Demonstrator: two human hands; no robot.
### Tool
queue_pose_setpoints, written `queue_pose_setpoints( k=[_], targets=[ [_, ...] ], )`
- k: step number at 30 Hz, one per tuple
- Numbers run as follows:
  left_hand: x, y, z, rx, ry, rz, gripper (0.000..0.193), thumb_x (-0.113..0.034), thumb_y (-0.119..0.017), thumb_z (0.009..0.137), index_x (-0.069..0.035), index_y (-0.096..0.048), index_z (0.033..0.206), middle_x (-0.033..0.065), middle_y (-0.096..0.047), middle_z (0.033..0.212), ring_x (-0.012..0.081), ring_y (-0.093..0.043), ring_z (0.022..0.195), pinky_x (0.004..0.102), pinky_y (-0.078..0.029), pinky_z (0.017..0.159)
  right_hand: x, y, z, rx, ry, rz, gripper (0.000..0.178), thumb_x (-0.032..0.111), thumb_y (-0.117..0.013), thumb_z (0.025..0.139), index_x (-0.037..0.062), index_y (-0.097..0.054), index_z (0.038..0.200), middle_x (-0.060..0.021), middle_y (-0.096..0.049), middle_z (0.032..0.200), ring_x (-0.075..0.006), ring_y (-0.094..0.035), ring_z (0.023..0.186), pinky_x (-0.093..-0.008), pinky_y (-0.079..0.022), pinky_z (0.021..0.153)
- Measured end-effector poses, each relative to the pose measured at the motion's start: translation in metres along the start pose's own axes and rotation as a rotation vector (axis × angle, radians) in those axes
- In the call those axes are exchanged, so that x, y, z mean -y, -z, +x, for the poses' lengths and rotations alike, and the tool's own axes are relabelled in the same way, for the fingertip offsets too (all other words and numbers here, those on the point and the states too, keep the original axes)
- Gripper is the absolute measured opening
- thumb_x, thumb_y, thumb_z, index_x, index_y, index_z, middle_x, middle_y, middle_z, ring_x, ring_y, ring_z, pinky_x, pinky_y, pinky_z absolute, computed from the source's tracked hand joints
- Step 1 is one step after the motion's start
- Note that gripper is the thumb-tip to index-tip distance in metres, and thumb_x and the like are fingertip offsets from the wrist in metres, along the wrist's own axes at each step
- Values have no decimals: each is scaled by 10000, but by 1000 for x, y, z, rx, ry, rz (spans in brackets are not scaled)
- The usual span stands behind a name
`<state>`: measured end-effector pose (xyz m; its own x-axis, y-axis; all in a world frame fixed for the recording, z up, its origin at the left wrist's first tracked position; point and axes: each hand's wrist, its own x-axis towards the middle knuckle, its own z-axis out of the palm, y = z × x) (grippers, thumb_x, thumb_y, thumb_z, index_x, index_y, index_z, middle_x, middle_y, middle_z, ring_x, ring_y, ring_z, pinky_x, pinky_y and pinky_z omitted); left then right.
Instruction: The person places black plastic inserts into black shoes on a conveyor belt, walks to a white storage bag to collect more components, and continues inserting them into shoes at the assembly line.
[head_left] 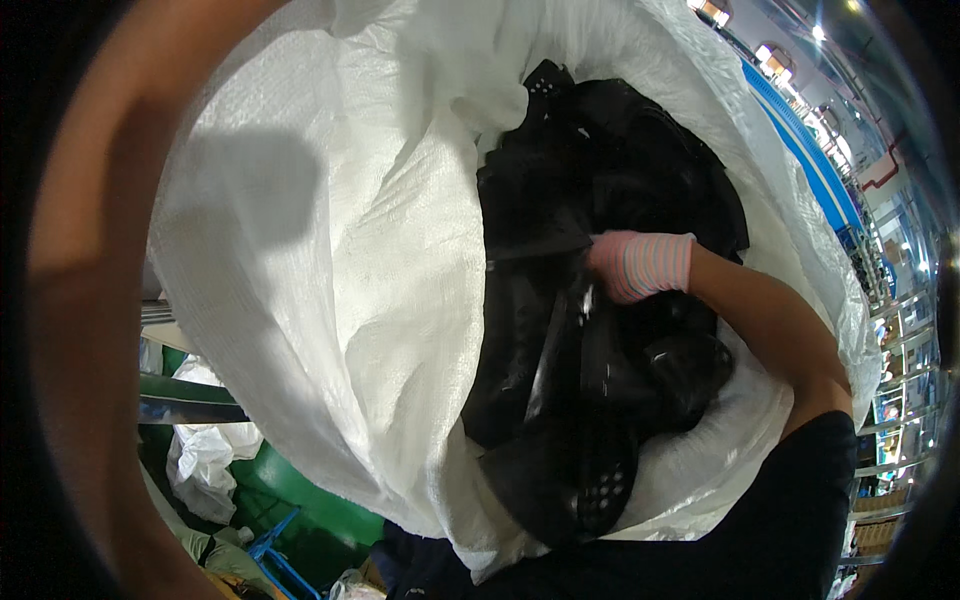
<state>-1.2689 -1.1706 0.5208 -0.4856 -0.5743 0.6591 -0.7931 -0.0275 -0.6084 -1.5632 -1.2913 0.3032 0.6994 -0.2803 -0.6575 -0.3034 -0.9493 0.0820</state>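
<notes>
My right hand (640, 266), in a pink striped knit glove, reaches into a large white woven sack (400, 250). Its fingers are curled at the edge of a black plastic part (540, 245) and partly hidden against it. Several glossy black moulded parts fill the sack around the hand. One curved piece with a cluster of small holes (575, 485) lies at the near side, and another holed tab (548, 82) sticks up at the far side. My bare left forearm (90, 260) runs up along the left edge; the left hand is outside the picture.
Metal bars (190, 400) stand left of the sack. Below them are crumpled white bags (205, 455) and a blue frame (275, 555) on a green floor (300, 490). A long blue strip (800, 145) and lit shelving lie beyond the sack's right side.
</notes>
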Motion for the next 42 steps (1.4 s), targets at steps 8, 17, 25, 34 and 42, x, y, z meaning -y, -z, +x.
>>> queue_pose_setpoints(
  k=[8, 17, 25, 34, 42],
  targets=[
    [1, 7, 2, 25, 27, -142, 544, -37, -615, 896, -31, -530, 1433, 225, -641, 1162, 368, -554, 1208, 437, -470, 1083, -16, 140, -24, -434, -222, 432, 564, 244, -783, 795, -17, -659, 1280, -203, -721, 1195, -302, -673, 1156, -400, -509, 1026],
    [-6, 15, 7, 103, -2, -150, 592, -26, -596, 882, 3, -495, 1465, 239, -693, 1071, 358, -611, 1116, 440, -511, 1006, -68, 75, 110, -357, -166, 228, 779, 292, -838, 725, 10, -573, 1401, -217, -664, 1281, -323, -644, 1186, -389, -485, 1048],
    [-30, 60, 15, 318, 88, -845, 685, -113, -624, 923, -31, -392, 1562, 249, -733, 1027, 360, -719, 900, 426, -575, 893, -59, 91, -21, -391, -128, 529, 730, 285, -816, 766, -1, -574, 1392, -204, -672, 1238, -295, -654, 1133, -375, -500, 989],
    [-101, 42, -76, 237, 775, -1629, 806, -476, -784, 896, -88, -439, 1512, 197, -709, 1155, 266, -674, 1103, 398, -542, 948, -2, 115, -66, -502, -4, 638, 675, 278, -792, 812, -14, -574, 1381, -188, -681, 1189, -263, -666, 1074, -359, -516, 922],
    [-122, 5, -123, 577, 1155, -2239, 664, -336, -838, 869, 40, -572, 1348, 104, -712, 1061, 137, -705, 885, 235, -593, 716, 3, 137, -21, -555, 49, 727, 628, 271, -770, 852, -25, -575, 1371, -174, -689, 1146, -234, -676, 1022, -345, -531, 862]
  ],
)
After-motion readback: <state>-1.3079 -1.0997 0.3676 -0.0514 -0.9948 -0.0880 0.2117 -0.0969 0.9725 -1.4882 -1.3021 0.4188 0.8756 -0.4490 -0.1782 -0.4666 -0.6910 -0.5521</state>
